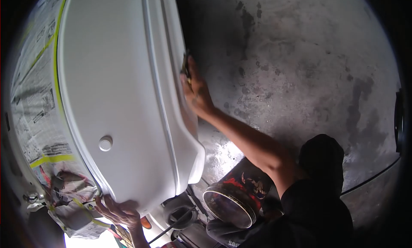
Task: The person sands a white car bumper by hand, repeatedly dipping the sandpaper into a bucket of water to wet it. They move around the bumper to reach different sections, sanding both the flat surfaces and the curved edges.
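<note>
A large white vehicle panel [111, 76] with a round cap [105, 143] fills the left and middle of the view. My right hand [197, 91] is at the panel's right edge, its fingers around a small dark object [186, 65] that I cannot make out clearly. At the panel's lower left corner, my left hand [119, 213] rests with fingers apart against the edge, holding nothing that shows.
Masking paper [36, 110] with yellow-green tape [56, 76] borders the panel on the left. A stained bucket [229, 205] stands near my legs. Below the panel are a dark round part [180, 213] and a bright light. Stained concrete floor [296, 76] lies right.
</note>
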Demonstrator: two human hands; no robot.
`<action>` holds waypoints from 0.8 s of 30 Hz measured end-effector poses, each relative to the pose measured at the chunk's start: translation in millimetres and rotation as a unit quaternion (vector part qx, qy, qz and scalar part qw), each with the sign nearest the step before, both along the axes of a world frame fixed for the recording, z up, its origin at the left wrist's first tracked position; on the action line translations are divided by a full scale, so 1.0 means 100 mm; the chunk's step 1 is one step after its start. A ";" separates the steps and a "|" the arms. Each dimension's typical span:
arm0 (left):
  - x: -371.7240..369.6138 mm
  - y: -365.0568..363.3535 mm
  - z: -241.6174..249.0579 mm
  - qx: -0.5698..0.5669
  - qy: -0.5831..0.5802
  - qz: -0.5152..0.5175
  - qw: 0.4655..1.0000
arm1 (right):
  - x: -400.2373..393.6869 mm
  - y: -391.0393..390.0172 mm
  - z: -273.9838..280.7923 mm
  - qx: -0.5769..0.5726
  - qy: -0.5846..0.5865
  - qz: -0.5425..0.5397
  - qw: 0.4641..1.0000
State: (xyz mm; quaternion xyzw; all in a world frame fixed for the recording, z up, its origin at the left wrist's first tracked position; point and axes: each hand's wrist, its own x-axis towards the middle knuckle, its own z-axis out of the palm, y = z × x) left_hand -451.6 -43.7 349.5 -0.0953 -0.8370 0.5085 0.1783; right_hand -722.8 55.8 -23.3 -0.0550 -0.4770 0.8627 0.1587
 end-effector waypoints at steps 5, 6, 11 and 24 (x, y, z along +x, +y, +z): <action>-0.04 0.03 0.00 0.016 -0.029 -0.010 0.999 | -0.52 0.15 0.02 -0.023 -0.043 0.062 0.997; -0.03 0.01 -0.01 0.014 -0.030 -0.005 0.999 | -1.06 0.27 -0.05 -0.085 0.007 0.087 0.993; 0.02 -0.04 -0.05 0.008 0.008 0.001 1.000 | -1.22 0.26 -0.14 -0.165 0.066 0.099 0.979; -0.03 -0.05 -0.04 -0.038 -0.005 -0.042 0.998 | -1.33 0.28 -0.10 -0.077 0.074 0.013 0.994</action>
